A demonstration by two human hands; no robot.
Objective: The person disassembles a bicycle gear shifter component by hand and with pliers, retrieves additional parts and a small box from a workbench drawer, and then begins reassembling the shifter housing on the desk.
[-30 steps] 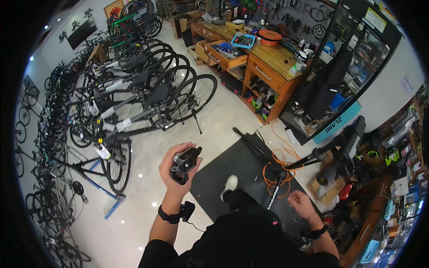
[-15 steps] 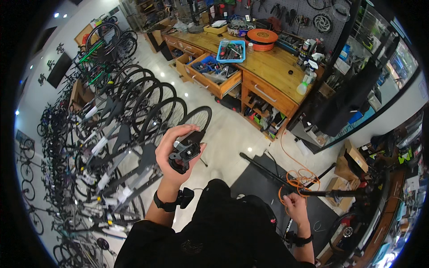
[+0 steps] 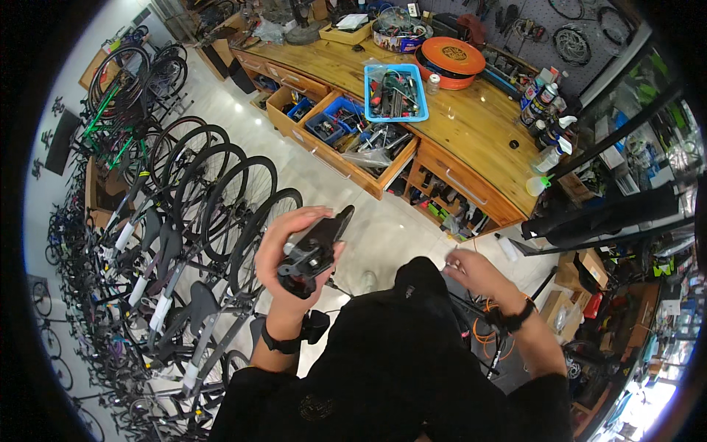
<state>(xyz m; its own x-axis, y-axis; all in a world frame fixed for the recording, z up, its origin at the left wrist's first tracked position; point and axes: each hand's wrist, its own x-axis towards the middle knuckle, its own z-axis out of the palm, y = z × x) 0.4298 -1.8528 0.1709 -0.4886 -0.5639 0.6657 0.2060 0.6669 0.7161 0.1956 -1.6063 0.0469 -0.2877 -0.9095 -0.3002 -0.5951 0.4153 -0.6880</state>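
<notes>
Roughly mid-job, judging by the layout. Far left: row of parked bicycles [image 3: 184, 243] on the shop floor, untouched. Left hand [image 3: 289, 247] is raised at chest level, fingers wrapped around a small black bike component [image 3: 315, 250], looks like a clamp or mount, can't tell exactly; part is off any bike, not yet fitted anywhere. Right hand [image 3: 471, 271] hangs lower right, fingers loosely curled, holding nothing visible, near orange cable [image 3: 482, 331] on the floor. Far right: wooden counter [image 3: 471, 132] with open drawers [image 3: 346, 140] of tools and blue tray [image 3: 396, 92]. No tool picked up yet.
</notes>
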